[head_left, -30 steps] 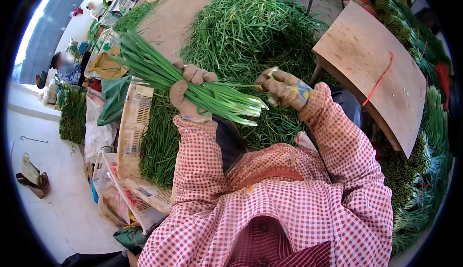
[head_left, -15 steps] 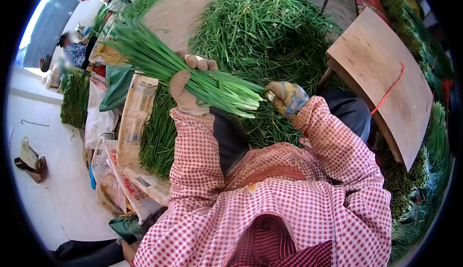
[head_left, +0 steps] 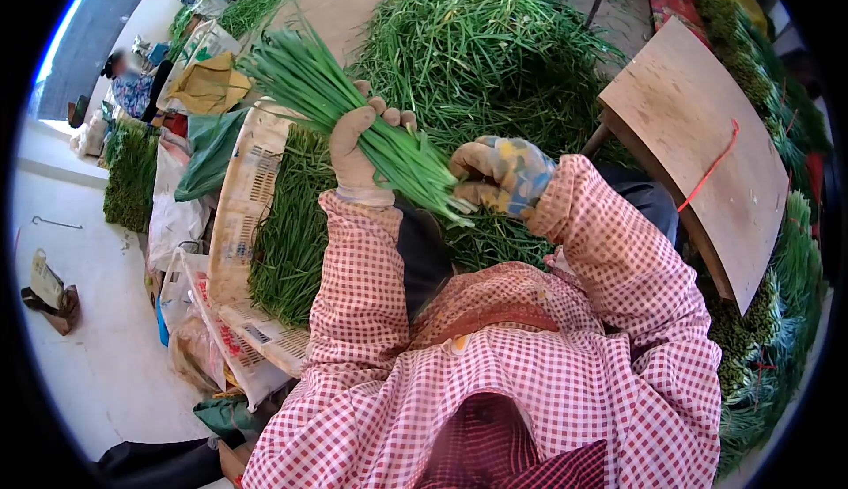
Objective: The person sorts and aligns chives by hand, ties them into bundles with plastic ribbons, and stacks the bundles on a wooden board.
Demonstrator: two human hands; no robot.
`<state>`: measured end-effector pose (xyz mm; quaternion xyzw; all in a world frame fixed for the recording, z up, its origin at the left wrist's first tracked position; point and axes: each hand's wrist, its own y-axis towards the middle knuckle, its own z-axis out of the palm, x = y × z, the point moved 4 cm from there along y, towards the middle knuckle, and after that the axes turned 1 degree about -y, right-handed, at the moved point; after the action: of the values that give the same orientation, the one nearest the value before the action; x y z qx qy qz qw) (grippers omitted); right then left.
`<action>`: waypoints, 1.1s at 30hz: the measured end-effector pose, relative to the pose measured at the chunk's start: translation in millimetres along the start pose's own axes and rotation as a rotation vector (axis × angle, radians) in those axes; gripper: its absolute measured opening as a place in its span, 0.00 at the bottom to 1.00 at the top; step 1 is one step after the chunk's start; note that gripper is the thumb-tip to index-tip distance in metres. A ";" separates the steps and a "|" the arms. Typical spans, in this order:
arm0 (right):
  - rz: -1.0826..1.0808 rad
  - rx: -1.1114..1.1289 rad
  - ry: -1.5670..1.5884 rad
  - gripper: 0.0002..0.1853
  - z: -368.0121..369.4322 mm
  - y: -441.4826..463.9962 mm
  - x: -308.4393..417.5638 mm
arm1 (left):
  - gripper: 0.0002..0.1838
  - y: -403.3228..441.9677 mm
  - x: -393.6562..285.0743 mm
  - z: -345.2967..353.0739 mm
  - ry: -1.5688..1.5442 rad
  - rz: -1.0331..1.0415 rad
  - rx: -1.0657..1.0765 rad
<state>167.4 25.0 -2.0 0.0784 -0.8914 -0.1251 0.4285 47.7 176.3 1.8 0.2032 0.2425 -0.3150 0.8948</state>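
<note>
My left hand [head_left: 358, 149], in a pale work glove, is wrapped round the middle of a bunch of garlic chives [head_left: 305, 78]. The green leaves fan out to the upper left, and the pale stem ends point down to the right. At those ends is my right hand [head_left: 508, 175], in a glove with a blue and yellow pattern. Its fingers are curled in a pinch against the stems; which stems lie between the fingertips is partly hidden.
A big heap of loose green leaves [head_left: 477, 47] lies ahead. At left stands a yellowed plastic crate [head_left: 237, 215] beside more greens. A wooden board [head_left: 707, 144] with a red tie is at right, near bundled chives [head_left: 791, 286]. Another person [head_left: 132, 91] sits far left.
My right hand has moved left onto the stem ends, from just beyond them. My left hand and the bunch have shifted slightly right, with the bunch tilted more steeply.
</note>
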 end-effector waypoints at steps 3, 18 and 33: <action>0.080 0.072 -0.037 0.12 -2.4 1.3 -7.6 | 0.12 4.4 4.6 -7.0 0.031 -0.009 -0.185; 0.094 -0.502 0.203 0.27 71.1 26.0 -45.2 | 0.08 13.5 22.6 23.1 0.052 0.077 -0.396; 0.262 -0.978 1.135 0.36 23.7 -16.4 -86.3 | 0.15 1.6 -11.6 30.6 -0.072 0.342 -0.073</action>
<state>202.9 34.3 -85.2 -0.1745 -0.3792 -0.3946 0.8186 50.2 167.0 33.2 0.1973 0.1836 -0.1562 0.9503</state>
